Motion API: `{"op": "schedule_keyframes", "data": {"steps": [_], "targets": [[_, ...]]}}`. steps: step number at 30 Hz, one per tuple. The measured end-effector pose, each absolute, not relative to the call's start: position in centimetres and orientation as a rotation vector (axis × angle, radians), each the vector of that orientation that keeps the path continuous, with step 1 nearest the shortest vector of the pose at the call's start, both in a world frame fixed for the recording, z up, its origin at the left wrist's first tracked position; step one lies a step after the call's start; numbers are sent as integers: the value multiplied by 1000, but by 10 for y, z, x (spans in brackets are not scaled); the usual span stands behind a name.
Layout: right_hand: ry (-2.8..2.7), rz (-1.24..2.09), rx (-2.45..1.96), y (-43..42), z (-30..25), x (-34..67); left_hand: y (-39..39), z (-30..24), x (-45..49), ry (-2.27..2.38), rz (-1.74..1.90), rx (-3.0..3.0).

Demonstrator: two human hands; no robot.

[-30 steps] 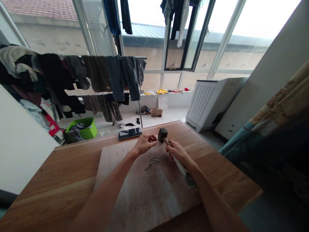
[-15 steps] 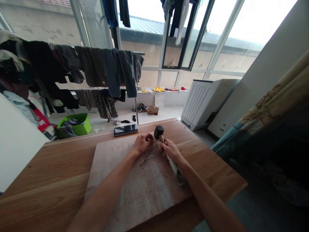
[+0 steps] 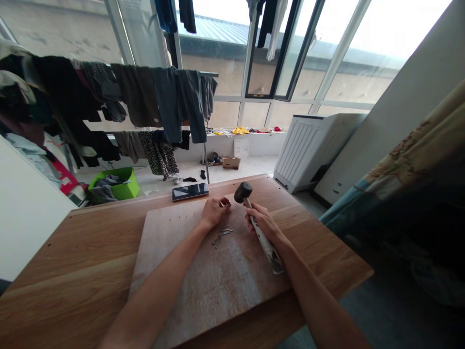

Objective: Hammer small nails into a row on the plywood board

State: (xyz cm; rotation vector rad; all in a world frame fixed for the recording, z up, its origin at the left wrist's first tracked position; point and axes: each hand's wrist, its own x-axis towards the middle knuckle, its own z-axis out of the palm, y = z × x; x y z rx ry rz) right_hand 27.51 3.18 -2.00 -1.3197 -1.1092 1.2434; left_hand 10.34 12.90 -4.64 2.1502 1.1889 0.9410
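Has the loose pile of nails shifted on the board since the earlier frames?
No: the nails lie in the same spot, judged against the board beneath them.

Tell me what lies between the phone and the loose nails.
In the head view, the left hand lies between the phone and the nails, with a strip of table and part of the pale board.

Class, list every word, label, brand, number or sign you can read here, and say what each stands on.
None can be read.
White panel beyond the table: faint marks, too small to read.
Yellow patch on the window frame: too small to tell if it is lettering.
Hammer and phone: no readable text.
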Motion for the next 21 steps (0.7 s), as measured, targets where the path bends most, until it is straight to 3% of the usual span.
{"op": "schedule_keyframes", "data": {"steps": [21], "targets": [[-1264, 1247, -1147, 20, -12, 264, 131, -57, 108, 1169, 1006, 2058]]}}
